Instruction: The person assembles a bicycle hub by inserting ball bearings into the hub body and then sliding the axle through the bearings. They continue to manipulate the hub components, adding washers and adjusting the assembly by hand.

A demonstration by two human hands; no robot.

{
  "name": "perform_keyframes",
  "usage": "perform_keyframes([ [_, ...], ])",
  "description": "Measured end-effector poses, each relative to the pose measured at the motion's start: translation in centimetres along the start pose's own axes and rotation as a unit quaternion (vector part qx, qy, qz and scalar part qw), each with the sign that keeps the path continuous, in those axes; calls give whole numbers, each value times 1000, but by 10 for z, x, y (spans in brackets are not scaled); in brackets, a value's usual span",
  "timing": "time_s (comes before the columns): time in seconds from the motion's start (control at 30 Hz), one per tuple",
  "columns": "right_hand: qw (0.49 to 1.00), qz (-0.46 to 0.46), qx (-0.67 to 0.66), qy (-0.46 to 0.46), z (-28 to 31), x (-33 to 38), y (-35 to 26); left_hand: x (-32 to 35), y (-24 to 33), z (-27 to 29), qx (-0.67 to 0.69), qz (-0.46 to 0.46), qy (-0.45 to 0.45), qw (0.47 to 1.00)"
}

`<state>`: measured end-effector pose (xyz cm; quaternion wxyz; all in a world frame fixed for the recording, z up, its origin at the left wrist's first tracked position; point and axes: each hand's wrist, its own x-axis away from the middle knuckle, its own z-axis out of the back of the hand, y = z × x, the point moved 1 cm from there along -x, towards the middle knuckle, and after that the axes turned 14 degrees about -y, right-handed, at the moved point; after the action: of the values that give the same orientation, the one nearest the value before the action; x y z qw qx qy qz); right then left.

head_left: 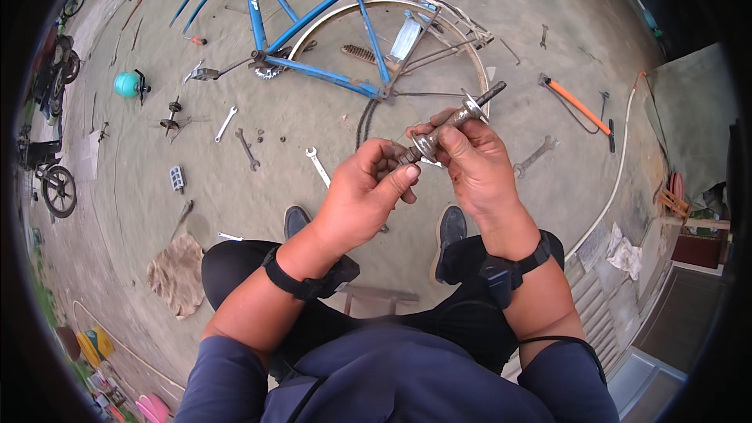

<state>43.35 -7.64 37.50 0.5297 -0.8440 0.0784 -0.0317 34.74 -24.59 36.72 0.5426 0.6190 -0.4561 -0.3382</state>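
Note:
In front of my knees I hold a greasy bicycle wheel hub (429,145) up off the ground, tilted with its far end to the right. A flange shows at each end, and a dark threaded axle (493,92) sticks out beyond the far one. My right hand (479,172) is closed round the hub's barrel, thumb on top. My left hand (364,192) pinches the near end of the axle, where a nut or cone seems to sit; the fingertips partly hide it. A blue bicycle frame (321,72) lies on the ground just beyond my hands.
Spanners (317,166) lie on the ground on both sides. An orange-handled hacksaw or pump-like tool (578,106) is at the right. Further left are another hub (171,116), a pedal (177,178), a turquoise round object (126,84) and a brown rag (177,274). My shoes (452,233) are below my hands.

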Motion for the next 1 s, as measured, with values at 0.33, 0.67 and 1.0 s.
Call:
perform_keyframes([
  [0.33, 988, 17, 155, -3, -16, 6, -14, -1, -22, 8, 427, 118, -69, 894],
  [0.67, 952, 72, 298, -18, -15, 8, -15, -1, -27, 6, 476, 82, -86, 871],
  [1.0, 964, 56, 261, -8, -14, 14, -17, -4, -19, 4, 518, 92, -110, 843],
])
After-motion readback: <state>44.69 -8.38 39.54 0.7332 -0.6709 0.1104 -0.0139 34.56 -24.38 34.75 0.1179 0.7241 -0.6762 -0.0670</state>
